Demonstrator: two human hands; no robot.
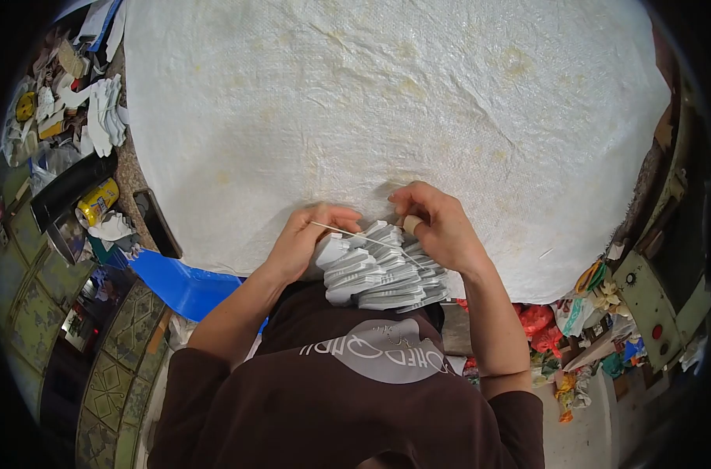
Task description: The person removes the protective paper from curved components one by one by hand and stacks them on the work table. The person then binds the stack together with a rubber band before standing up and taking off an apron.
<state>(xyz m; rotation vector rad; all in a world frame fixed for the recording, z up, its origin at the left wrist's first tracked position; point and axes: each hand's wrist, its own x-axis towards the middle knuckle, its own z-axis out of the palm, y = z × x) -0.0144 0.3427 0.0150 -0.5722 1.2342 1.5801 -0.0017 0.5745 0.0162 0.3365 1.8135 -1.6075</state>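
A bundle of grey-white layered pieces lies at the near edge of the table, against the person's dark shirt. A thin pale cord runs across the top of the bundle. My left hand is at the bundle's upper left, its fingers closed on the cord's left end. My right hand is at the upper right, with thumb and fingers curled towards each other and a tan band round one digit. What lies between the right fingertips is too small to make out.
A white woven sheet covers the table. At its left edge are a phone, a yellow can and white pieces. A blue container is below left. Red bags and a green metal machine are at the right.
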